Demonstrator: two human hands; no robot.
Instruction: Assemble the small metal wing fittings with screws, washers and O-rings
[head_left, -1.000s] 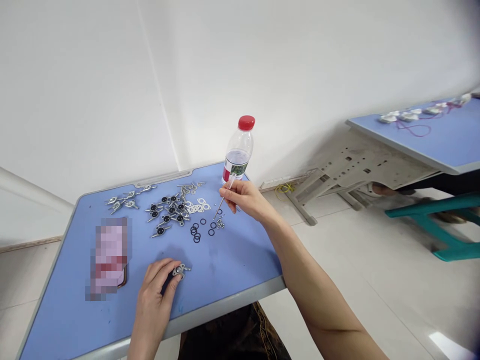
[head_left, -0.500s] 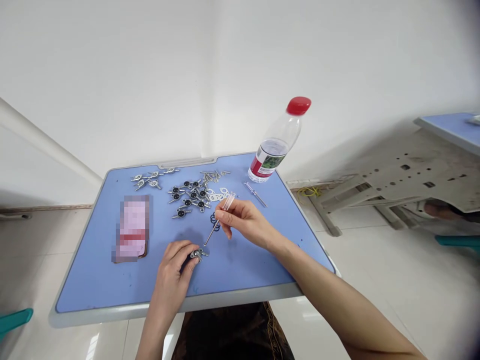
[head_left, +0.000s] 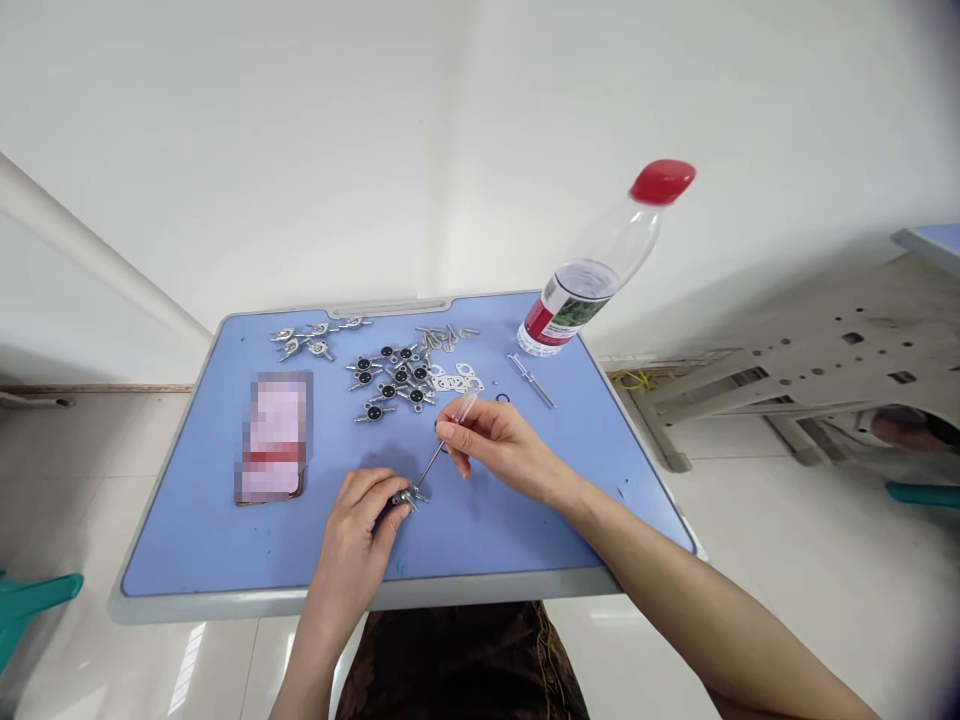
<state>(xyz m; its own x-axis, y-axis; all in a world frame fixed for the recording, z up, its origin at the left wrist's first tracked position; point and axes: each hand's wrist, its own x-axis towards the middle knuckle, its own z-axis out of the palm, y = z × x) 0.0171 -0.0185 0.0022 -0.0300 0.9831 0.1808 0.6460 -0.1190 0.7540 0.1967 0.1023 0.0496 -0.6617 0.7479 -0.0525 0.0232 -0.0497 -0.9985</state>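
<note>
Near the front edge of the blue table (head_left: 510,530), my left hand (head_left: 362,530) pinches a small silver metal part (head_left: 410,496) between thumb and fingers. My right hand (head_left: 491,445) grips a screwdriver (head_left: 430,463) by its clear handle. Its thin shaft slants down to the left, and its tip meets the metal part. Behind my hands lies a cluster of metal parts with black round discs (head_left: 388,391). Flat white gaskets (head_left: 454,380) lie to its right, partly above my right hand. A black ring (head_left: 502,398) shows just beyond the right hand's knuckles.
A phone with a blurred screen (head_left: 274,435) lies on the left. Several silver parts (head_left: 319,348) sit at the back left, with small key-shaped metal pieces (head_left: 448,337) farther right. A red-capped water bottle (head_left: 566,300) stands at the back right beside another clear-handled screwdriver (head_left: 532,380).
The screwdriver tip has come down onto the metal part, from just above it. My camera view has shifted a little. Both hands keep their holds.
</note>
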